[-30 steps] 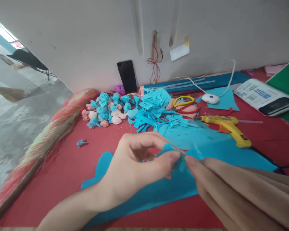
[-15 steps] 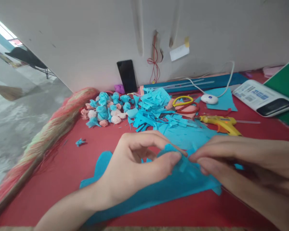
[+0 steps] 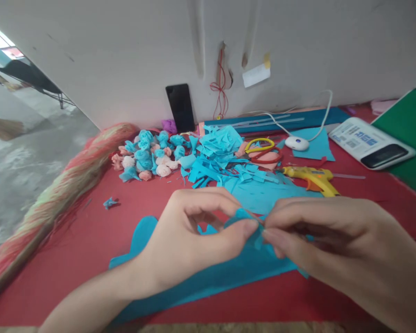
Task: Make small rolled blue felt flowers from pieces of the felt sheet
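A small piece of blue crepe paper is held up between my two hands. My left hand is closed, pinching it between thumb and forefinger. My right hand is also closed, its thumb and fingertips together on the right edge of the same piece. Beneath the hands lies a larger blue crepe paper sheet with a rounded cut end at left. Behind them is a heap of cut blue strips. The fingers partly hide the held piece.
Blue, pink and white paper flowers are piled at back left; one small blue twist lies apart. Scissors, a yellow glue gun and a white device lie at right. A black phone leans on the wall.
My right hand has moved left, closer to my left hand, and its fingertips now meet the paper near the left thumb. The view has shifted slightly.
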`<state>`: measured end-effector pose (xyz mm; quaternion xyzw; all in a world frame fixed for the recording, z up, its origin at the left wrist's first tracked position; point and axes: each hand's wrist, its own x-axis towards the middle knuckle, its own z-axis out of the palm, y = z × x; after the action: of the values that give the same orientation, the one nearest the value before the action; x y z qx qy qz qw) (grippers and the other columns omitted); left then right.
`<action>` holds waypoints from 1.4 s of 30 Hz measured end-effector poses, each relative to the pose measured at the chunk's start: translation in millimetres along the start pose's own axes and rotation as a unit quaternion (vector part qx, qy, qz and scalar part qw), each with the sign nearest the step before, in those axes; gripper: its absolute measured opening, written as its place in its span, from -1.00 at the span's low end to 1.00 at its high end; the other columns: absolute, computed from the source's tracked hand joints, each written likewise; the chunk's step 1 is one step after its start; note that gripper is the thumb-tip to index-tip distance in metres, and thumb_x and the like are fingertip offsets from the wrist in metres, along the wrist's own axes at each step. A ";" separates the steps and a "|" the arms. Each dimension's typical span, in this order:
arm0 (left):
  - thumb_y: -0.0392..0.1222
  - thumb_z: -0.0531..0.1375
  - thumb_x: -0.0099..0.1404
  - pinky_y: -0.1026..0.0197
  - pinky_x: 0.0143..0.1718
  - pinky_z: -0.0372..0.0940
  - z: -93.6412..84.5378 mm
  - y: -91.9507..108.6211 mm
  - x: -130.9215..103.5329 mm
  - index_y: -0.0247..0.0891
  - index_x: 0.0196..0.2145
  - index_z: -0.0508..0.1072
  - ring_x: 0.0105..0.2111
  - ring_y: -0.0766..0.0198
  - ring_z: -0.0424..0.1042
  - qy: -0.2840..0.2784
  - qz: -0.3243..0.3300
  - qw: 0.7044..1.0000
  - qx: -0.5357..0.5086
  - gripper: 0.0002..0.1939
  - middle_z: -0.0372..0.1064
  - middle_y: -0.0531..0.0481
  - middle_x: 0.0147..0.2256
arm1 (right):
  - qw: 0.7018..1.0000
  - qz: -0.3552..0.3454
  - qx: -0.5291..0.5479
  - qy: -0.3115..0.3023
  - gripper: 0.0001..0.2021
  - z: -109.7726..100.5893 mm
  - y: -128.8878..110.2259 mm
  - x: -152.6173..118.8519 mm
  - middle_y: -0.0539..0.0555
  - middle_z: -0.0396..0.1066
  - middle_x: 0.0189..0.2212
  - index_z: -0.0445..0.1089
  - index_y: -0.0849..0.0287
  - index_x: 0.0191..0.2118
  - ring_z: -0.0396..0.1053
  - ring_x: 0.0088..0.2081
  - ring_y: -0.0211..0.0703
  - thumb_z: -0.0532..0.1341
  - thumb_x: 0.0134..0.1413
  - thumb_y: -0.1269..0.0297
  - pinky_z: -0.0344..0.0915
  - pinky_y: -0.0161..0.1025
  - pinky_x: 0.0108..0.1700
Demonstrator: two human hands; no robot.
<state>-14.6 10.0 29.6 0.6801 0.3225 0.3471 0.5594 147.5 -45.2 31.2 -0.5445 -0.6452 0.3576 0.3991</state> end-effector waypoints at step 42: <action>-0.20 0.27 0.10 0.07 0.28 -0.10 -16.2 8.4 -2.1 0.01 -0.43 0.50 -0.26 0.41 0.36 0.080 0.342 0.904 0.244 -0.92 0.46 0.27 -0.41 | 0.957 0.127 0.262 -0.008 -0.87 5.4 -1.6 -7.4 -0.12 0.19 -0.70 0.39 0.03 -0.60 0.03 -0.65 -0.40 0.30 -0.16 0.37 0.00 -0.52 -0.64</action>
<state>-28.8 15.6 39.8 0.8336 0.1885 0.4808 0.1958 142.6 -52.9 29.5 -0.4955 -0.4574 0.5666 0.4736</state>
